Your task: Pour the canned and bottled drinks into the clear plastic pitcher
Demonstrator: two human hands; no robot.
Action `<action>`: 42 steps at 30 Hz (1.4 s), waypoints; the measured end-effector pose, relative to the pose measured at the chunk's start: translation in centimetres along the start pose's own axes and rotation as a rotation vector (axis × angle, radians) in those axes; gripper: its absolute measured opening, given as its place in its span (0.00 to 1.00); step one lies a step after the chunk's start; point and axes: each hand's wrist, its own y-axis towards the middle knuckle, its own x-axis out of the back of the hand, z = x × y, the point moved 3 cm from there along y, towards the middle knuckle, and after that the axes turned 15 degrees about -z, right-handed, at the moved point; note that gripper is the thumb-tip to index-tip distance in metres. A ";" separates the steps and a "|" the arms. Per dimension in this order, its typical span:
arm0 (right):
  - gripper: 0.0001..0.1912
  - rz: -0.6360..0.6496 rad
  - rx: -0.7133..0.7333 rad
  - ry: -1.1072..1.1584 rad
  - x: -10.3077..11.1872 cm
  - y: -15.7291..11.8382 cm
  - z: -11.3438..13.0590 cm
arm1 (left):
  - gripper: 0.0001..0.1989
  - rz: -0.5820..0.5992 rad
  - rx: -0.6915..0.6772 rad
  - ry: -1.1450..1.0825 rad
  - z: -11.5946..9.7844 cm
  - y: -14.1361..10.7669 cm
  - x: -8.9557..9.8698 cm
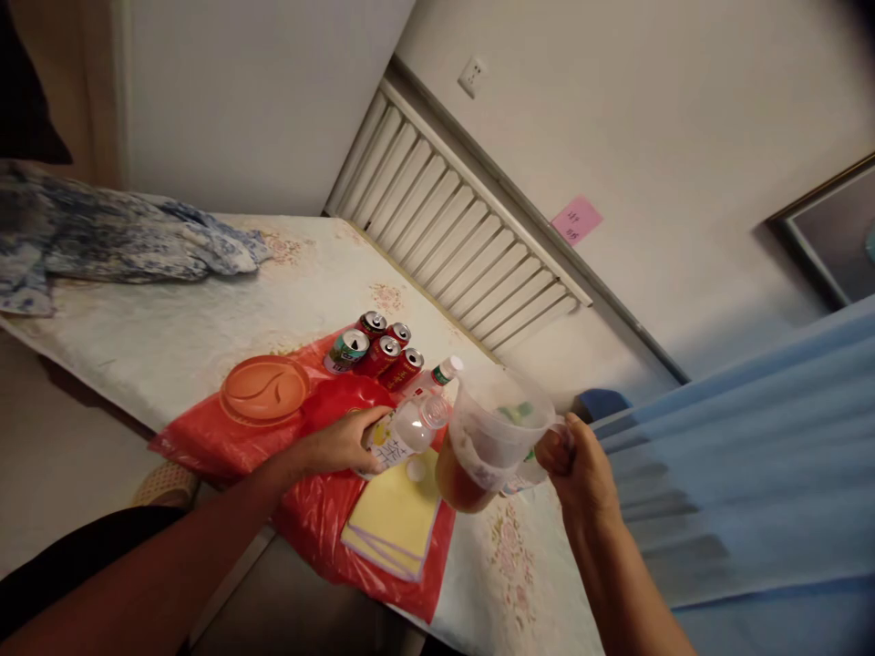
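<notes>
Evidently both hands are occupied: the right hand (581, 465) is wrapped round the handle of a clear pitcher (471, 456), while the left hand (348, 445) grips the labelled lower body of a clear bottle (393, 442). Taking the pitcher by its handle probably keeps the fingers off the wall and steadies the weight of the brown liquid low inside. The pitcher sits between the two hands, its wall close to the bottle's neck; whether they touch, I cannot tell. Holding the bottle low seems to leave its mouth free, which looks uncapped, and a small white disc, perhaps its cap (416, 469), lies just beside the left hand on a folded yellow cloth (393, 524). That cloth may be kept near the fingers for wiping. Red plastic (318, 510) spreads beneath the left hand, presumably to guard the table (184, 337) from drips. Just beyond that hand stand a capped bottle (447, 369) and five cans (398, 355), bunched together, likely so they leave room for the hands. An orange lid (266, 390) lies flat on the other side of the left hand from the pitcher, apparently set aside out of reach of the liquid.
</notes>
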 end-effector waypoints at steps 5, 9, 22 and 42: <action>0.27 -0.005 0.038 0.112 -2.2 0.0 -1.0 | 0.42 0.197 0.042 -0.067 -0.3 -2.0 -0.7; 0.25 -0.011 0.046 0.195 -4.4 0.1 -2.6 | 0.43 0.321 0.040 -0.079 0.1 -3.2 -1.9; 0.26 0.059 0.030 0.260 -13.6 0.0 -9.3 | 0.35 0.423 0.059 -0.060 0.4 -4.1 -3.6; 0.20 -0.129 0.175 -0.234 -6.7 -0.4 -15.8 | 0.42 0.552 0.026 0.086 1.5 -4.2 -6.7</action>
